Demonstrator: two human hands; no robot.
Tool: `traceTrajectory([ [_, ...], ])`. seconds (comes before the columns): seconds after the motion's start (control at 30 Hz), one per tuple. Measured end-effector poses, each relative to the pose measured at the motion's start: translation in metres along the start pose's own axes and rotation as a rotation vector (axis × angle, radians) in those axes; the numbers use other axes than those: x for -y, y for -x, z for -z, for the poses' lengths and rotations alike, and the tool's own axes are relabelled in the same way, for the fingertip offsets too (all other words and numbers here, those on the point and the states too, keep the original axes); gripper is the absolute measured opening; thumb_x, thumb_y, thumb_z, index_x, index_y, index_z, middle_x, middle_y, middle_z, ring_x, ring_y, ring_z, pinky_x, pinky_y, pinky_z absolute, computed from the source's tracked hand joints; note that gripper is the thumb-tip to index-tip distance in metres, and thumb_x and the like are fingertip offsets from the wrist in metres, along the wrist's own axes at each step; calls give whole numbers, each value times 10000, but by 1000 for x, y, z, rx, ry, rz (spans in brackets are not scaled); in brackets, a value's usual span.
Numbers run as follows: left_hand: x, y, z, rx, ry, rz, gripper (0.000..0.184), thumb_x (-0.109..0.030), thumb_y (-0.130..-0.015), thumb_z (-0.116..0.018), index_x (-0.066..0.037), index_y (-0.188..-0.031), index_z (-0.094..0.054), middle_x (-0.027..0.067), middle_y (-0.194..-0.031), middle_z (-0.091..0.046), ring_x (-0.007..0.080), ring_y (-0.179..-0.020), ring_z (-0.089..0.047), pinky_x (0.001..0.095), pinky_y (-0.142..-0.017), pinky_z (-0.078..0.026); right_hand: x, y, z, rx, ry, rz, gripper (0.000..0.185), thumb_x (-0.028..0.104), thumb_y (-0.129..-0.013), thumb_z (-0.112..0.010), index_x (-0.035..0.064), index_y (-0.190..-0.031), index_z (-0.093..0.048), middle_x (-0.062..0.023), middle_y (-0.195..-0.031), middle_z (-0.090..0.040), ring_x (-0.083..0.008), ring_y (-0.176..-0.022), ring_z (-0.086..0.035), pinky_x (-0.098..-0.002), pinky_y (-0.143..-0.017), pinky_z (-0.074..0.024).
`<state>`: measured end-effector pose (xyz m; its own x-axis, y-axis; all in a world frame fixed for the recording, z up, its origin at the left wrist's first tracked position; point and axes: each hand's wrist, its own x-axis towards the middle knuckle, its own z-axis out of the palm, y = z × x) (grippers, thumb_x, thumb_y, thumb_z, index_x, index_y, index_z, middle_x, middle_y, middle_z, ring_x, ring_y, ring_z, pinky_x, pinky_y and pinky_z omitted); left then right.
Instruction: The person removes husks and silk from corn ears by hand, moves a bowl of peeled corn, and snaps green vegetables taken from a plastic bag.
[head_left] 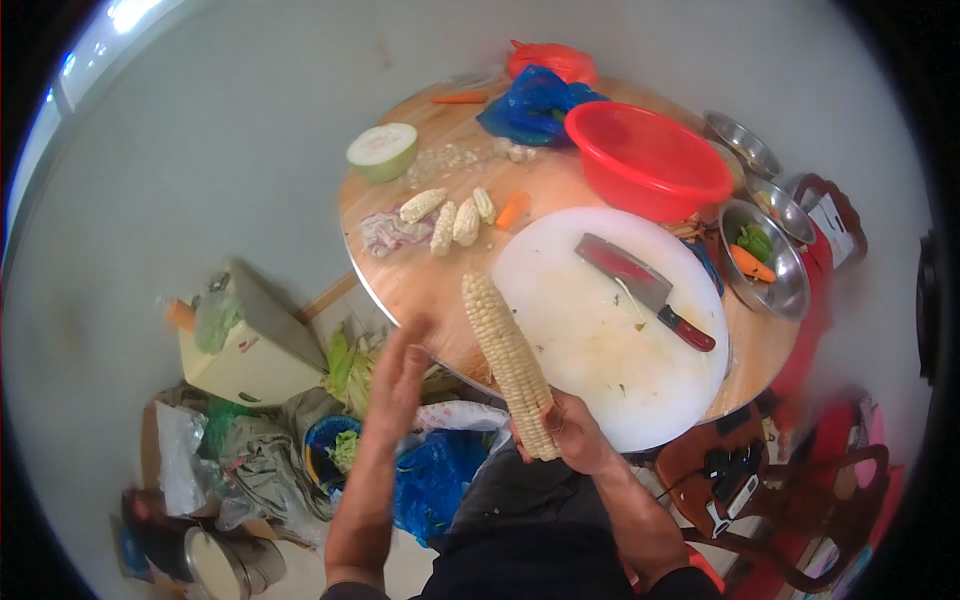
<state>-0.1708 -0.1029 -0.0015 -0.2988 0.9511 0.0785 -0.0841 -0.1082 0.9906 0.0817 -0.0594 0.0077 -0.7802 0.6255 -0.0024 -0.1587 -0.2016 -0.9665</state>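
Observation:
A long ear of pale corn [508, 360] is held upright, slightly tilted, in my right hand [573, 432], whose fingers wrap its lower end. My left hand [400, 375] is raised left of the corn, apart from it and blurred; whether its fingers are spread or closed is unclear. Behind the corn lies a round white cutting board [600, 350], with a cleaver [640, 285] resting across its upper part. Several shorter corn pieces [466, 222] lie on the wooden table [400, 283], beside a piece of carrot [513, 210].
A red basin [650, 165] and a blue bag [540, 105] stand at the back. Metal bowls [790, 280] line the right edge. A cut melon [382, 152] sits at the back left. Below are a white box [250, 350], bags and a wooden chair [700, 470].

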Motion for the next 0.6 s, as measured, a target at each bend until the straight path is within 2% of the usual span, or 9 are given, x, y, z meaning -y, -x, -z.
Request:
traceTrajectory([
  [0.1, -15, 10, -59, 196, 499, 20, 681, -514, -1062, -387, 25, -1477, -357, 154, -1256, -610, 238, -1115, -599, 395, -991, -481, -8, -4, -10, 5, 36, -65, 769, 720, -911, -534, -2, -1178, -542, -64, -874, -613, -141, -736, -617, -312, -636, -512],
  [0.17, -14, 9, -70, 206, 635, 40, 672, -504, -1061, -398, 16, -1482, -345, 141, -1210, -614, 236, -1088, -602, 387, -967, -492, -9, -5, -16, -61, 322, 11, 794, 702, -911, -554, -35, -1206, -530, -107, -892, -632, -219, -770, -646, -385, -672, -528],
  [0.2, -14, 8, -74, 219, 768, 62, 663, -493, -1060, -409, 8, -1488, -332, 127, -1164, -617, 234, -1061, -605, 378, -943, -502, -4, -5, -17, -69, 325, 12, 794, 702, -911, -554, -35, -1206, -530, -107, -892, -632, -219, -770, -646, -385, -672, -528],
  [0.23, -12, 9, -77, 183, 811, 103, 622, -461, -1056, -447, 0, -1467, -373, 110, -1104, -610, 224, -1028, -607, 376, -929, -504, 5, -5, -19, -213, 570, 81, 787, 696, -905, -567, -37, -1189, -532, -134, -907, -642, -269, -793, -660, -420, -690, -529],
  [0.27, -10, 9, -78, 190, 810, 106, 622, -461, -1056, -447, 0, -1467, -373, 110, -1104, -610, 224, -1028, -607, 376, -929, -504, 14, -6, -19, -358, 814, 149, 780, 689, -899, -579, -40, -1173, -534, -161, -923, -651, -319, -816, -674, -455, -708, -529],
  [0.37, -7, 10, -83, 139, 609, 94, 670, -509, -1021, -479, -4, -1449, -381, 134, -1122, -603, 257, -1030, -602, 393, -926, -502, 36, -14, -8, -451, 1029, 183, 722, 667, -890, -602, -16, -1115, -538, -195, -928, -656, -386, -832, -676, -482, -707, -530],
  [0.47, -6, 18, -89, 137, 536, 81, 616, -456, -1005, -549, 2, -1404, -444, 123, -1175, -606, 246, -1059, -607, 382, -935, -497, 49, -26, -11, -458, 1129, 291, 605, 604, -921, -600, 10, -1020, -538, -191, -881, -642, -403, -766, -664, -486, -637, -523],
  [0.53, 5, 19, -88, 230, 551, 46, 549, -383, -1035, -551, -2, -1422, -468, 69, -1274, -597, 158, -1173, -568, 324, -998, -460, 48, -31, -10, -471, 1191, 339, 527, 542, -941, -601, 20, -975, -537, -186, -839, -627, -402, -726, -653, -479, -596, -512],
  [0.6, 0, 19, -88, 238, 578, 82, 552, -372, -1028, -570, 1, -1423, -477, 65, -1278, -601, 151, -1172, -569, 318, -995, -461, 49, -34, -8, -472, 1252, 387, 456, 480, -960, -603, 30, -930, -536, -180, -796, -611, -401, -686, -642, -472, -556, -502],
])
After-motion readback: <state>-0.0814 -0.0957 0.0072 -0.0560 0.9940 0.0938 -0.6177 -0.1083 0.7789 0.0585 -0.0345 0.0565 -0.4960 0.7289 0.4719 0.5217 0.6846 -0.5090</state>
